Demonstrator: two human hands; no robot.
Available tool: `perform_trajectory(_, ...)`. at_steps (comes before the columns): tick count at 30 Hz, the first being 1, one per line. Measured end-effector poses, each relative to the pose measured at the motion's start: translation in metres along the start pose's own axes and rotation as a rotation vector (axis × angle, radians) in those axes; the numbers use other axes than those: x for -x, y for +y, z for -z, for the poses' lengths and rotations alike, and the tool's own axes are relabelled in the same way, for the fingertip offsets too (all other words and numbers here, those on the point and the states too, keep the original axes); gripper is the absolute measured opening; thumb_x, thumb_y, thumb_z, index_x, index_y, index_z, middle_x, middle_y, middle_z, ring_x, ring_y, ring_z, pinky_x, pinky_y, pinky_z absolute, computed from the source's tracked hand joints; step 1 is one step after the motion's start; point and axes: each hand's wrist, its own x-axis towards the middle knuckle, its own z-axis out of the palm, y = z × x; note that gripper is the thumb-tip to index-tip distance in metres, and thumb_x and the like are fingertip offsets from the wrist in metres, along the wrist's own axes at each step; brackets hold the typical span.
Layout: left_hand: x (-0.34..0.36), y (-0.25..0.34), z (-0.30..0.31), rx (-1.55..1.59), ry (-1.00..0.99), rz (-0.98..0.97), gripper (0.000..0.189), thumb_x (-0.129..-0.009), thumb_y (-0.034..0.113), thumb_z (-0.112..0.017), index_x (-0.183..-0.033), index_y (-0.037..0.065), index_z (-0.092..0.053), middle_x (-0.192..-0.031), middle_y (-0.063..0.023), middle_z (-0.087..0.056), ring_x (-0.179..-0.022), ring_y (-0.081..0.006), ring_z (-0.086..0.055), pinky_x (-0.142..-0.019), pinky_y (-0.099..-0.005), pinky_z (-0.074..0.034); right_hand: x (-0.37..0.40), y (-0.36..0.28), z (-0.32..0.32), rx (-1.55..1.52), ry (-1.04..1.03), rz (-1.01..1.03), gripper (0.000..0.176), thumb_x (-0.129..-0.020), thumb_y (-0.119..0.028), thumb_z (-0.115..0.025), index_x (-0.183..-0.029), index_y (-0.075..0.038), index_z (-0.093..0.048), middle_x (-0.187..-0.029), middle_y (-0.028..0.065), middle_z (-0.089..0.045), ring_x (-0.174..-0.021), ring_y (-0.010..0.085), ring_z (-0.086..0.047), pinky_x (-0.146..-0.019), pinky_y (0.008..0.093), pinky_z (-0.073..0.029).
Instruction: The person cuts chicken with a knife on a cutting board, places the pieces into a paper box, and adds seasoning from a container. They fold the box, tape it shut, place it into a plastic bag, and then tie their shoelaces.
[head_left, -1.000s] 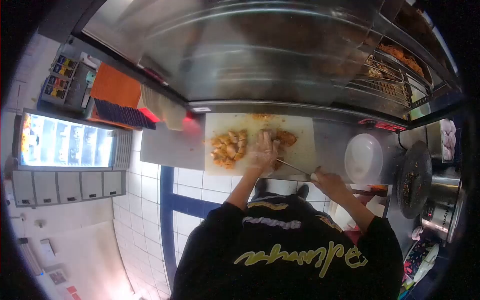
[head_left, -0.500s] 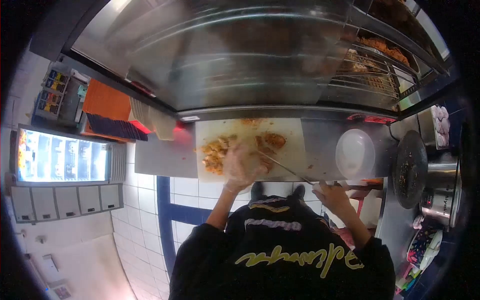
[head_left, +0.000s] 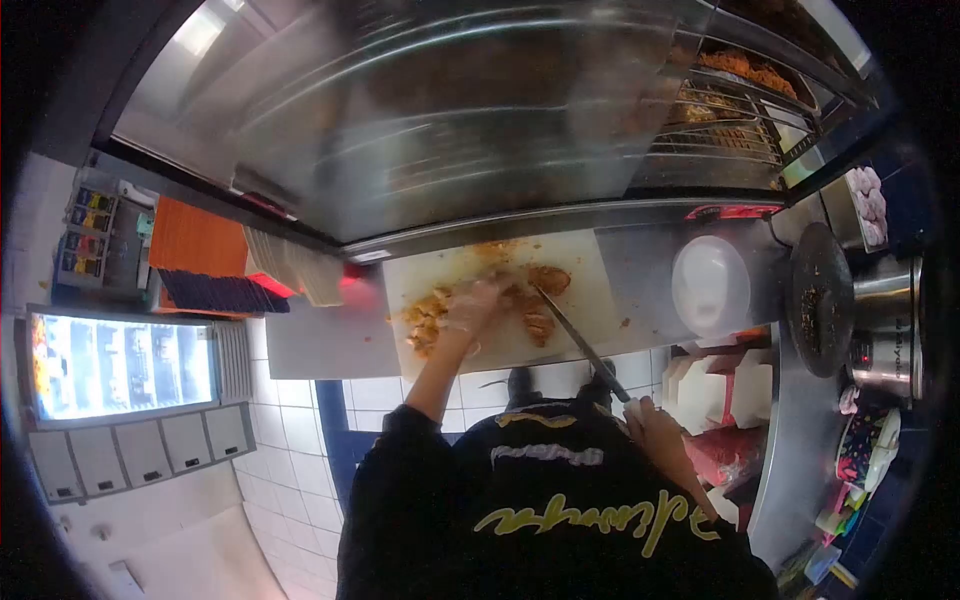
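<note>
My right hand [head_left: 652, 428] is wrapped round the white handle of a long knife [head_left: 585, 348]. The blade runs up and left, its tip beside browned meat pieces [head_left: 538, 322] on a white cutting board [head_left: 590, 262]. Over the board's middle, my left hand [head_left: 480, 303] is blurred and lies at the meat; its fingers cannot be made out clearly. Cut chunks of meat [head_left: 424, 318] lie in a pile on the left part of the board, partly behind my left wrist. A few crumbs [head_left: 495, 250] are at the board's far edge.
An oval white container [head_left: 710, 285] is on the counter right of the board, with a dark round pan [head_left: 820, 300] and a steel pot [head_left: 885, 330] beyond. Stacked orange boxes [head_left: 198, 238] stand at the left. A metal and glass cabinet [head_left: 430, 120] borders the far side.
My right hand and the knife handle have moved down and slightly left, so the blade is steeper. My left hand has shifted slightly up. The view has tilted a little.
</note>
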Motion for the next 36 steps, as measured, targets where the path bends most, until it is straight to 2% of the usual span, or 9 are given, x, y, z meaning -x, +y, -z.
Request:
perform_trajectory(7, 0.001, 0.013, 0.035, 0.425, -0.059, 0.151, 0.039, -0.085, 0.044, -0.052, -0.112, 0.016, -0.059, -0.109, -0.0172, -0.058, -0.101, -0.0338, -0.056, -0.089, -0.0467, -0.042, -0.016, -0.015, -0.005, 0.108, 0.087, -0.060, 0.034, -0.090, -0.035, -0.048, -0.101, -0.004, -0.044, -0.069, 0.0216, -0.060, -0.065, 0.0400, -0.059, -0.057, 0.0490, -0.046)
perform_trajectory(11, -0.007, 0.004, -0.020, 0.247, -0.149, 0.136, 0.041, -0.086, 0.042, -0.052, -0.120, 0.018, -0.055, -0.111, -0.0208, -0.057, -0.099, -0.0358, -0.056, -0.084, -0.0426, -0.046, -0.019, -0.027, -0.007, 0.143, 0.104, -0.102, 0.034, -0.091, -0.036, -0.047, -0.101, -0.003, -0.045, -0.067, 0.0212, -0.060, -0.065, 0.0395, -0.060, -0.058, 0.0476, -0.048)
perform_trajectory(14, 0.000, 0.021, -0.001, 0.275, -0.241, 0.231, 0.046, -0.085, 0.046, -0.053, -0.122, 0.019, -0.055, -0.110, -0.0211, -0.057, -0.102, -0.0351, -0.055, -0.086, -0.0427, -0.045, -0.018, -0.031, -0.029, 0.160, 0.154, -0.178, 0.036, -0.090, -0.037, -0.047, -0.102, -0.003, -0.046, -0.065, 0.0210, -0.060, -0.064, 0.0392, -0.061, -0.057, 0.0469, -0.049)
perform_trajectory(16, 0.007, 0.029, 0.014, 0.291, -0.078, 0.108, 0.056, -0.080, 0.051, -0.057, -0.126, 0.020, -0.050, -0.116, -0.0225, -0.054, -0.106, -0.0379, -0.053, -0.090, -0.0442, -0.043, -0.014, -0.040, -0.040, 0.038, 0.206, -0.166, 0.031, -0.089, -0.034, -0.051, -0.094, -0.003, -0.044, -0.062, 0.0229, -0.058, -0.059, 0.0416, -0.058, -0.054, 0.0497, -0.046)
perform_trajectory(17, 0.010, 0.033, 0.027, 0.290, -0.079, 0.102, 0.056, -0.080, 0.051, -0.057, -0.126, 0.020, -0.050, -0.116, -0.0225, -0.054, -0.106, -0.0379, -0.053, -0.090, -0.0442, -0.043, -0.014, -0.042, -0.046, 0.036, 0.209, -0.171, 0.031, -0.089, -0.034, -0.051, -0.094, -0.003, -0.044, -0.062, 0.0229, -0.058, -0.059, 0.0416, -0.058, -0.054, 0.0497, -0.046)
perform_trajectory(19, 0.015, 0.044, 0.056, 0.326, -0.282, 0.033, 0.083, -0.070, 0.055, -0.065, -0.135, 0.012, -0.035, -0.131, -0.0213, -0.041, -0.119, -0.0364, -0.043, -0.093, -0.0486, -0.039, -0.015, -0.044, -0.059, 0.017, 0.136, -0.229, 0.033, -0.089, -0.034, -0.051, -0.094, -0.003, -0.043, -0.063, 0.0242, -0.058, -0.062, 0.0430, -0.059, -0.055, 0.0501, -0.046)
perform_trajectory(22, 0.021, 0.043, 0.022, 0.107, -0.148, 0.034, 0.093, -0.062, 0.053, -0.072, -0.136, 0.012, -0.033, -0.133, -0.0226, -0.038, -0.120, -0.0383, -0.042, -0.094, -0.0496, -0.038, -0.022, -0.050, -0.070, 0.000, 0.161, -0.190, 0.034, -0.090, -0.036, -0.048, -0.098, -0.003, -0.042, -0.065, 0.0234, -0.059, -0.064, 0.0423, -0.060, -0.056, 0.0506, -0.047)
perform_trajectory(32, 0.037, 0.019, -0.028, 0.458, 0.001, -0.008, 0.081, -0.073, 0.042, -0.068, -0.139, 0.014, -0.029, -0.137, -0.0252, -0.031, -0.126, -0.0424, -0.031, -0.102, -0.0498, -0.030, -0.035, -0.080, -0.063, -0.072, 0.174, -0.172, 0.034, -0.091, -0.034, -0.047, -0.099, -0.001, -0.040, -0.067, 0.0241, -0.059, -0.064, 0.0440, -0.059, -0.058, 0.0531, -0.046)
perform_trajectory(36, 0.032, 0.027, -0.008, 0.548, -0.160, 0.137, 0.081, -0.072, 0.043, -0.069, -0.138, 0.015, -0.031, -0.137, -0.0256, -0.032, -0.126, -0.0438, -0.030, -0.102, -0.0499, -0.030, -0.041, -0.086, -0.070, -0.129, 0.225, -0.174, 0.032, -0.091, -0.033, -0.047, -0.099, -0.002, -0.043, -0.067, 0.0261, -0.058, -0.066, 0.0449, -0.058, -0.060, 0.0523, -0.046)
